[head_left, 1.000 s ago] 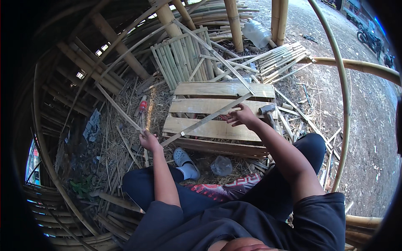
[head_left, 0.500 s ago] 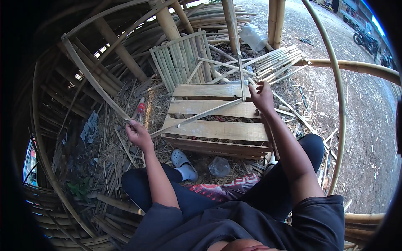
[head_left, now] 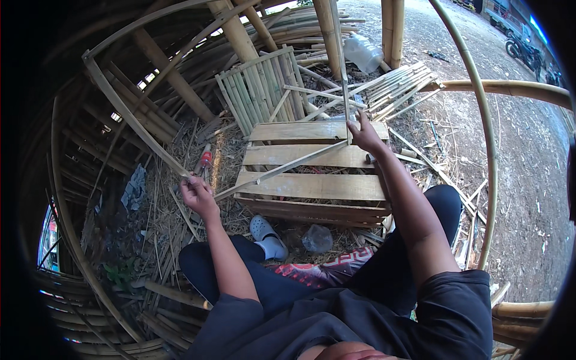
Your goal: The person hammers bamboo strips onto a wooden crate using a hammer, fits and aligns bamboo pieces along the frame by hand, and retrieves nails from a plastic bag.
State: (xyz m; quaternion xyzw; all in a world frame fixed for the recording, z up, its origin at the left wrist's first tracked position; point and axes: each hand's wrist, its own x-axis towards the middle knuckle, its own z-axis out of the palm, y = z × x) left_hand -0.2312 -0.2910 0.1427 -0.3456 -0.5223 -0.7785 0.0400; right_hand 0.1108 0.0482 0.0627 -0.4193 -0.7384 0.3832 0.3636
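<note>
A large frame of thin bamboo strips [head_left: 135,127] spans the space before me, its lower strip slanting over a slatted wooden crate [head_left: 312,183]. My left hand [head_left: 200,197] is closed, pinching the end of the left strip between thumb and fingers. At the right corner, above the crate's far right part, my right hand [head_left: 367,137] has its fingertips on the upright strip, close to where it meets the slanting one. The inner side of this grip is partly hidden. A short round piece [head_left: 369,158] lies on the crate beside my right wrist.
Beyond the crate lean a green bamboo slat panel [head_left: 258,90] and a pile of bamboo slats [head_left: 402,90]. A clear plastic jug [head_left: 362,54] lies near the posts. A red-labelled bottle [head_left: 206,157] is left of the crate. A curved bamboo pole [head_left: 485,120] rises at right.
My right hand has shifted slightly left, its fingertips now against the upright strip. My left hand still pinches the left strip; the frame has tilted or moved only a little.
</note>
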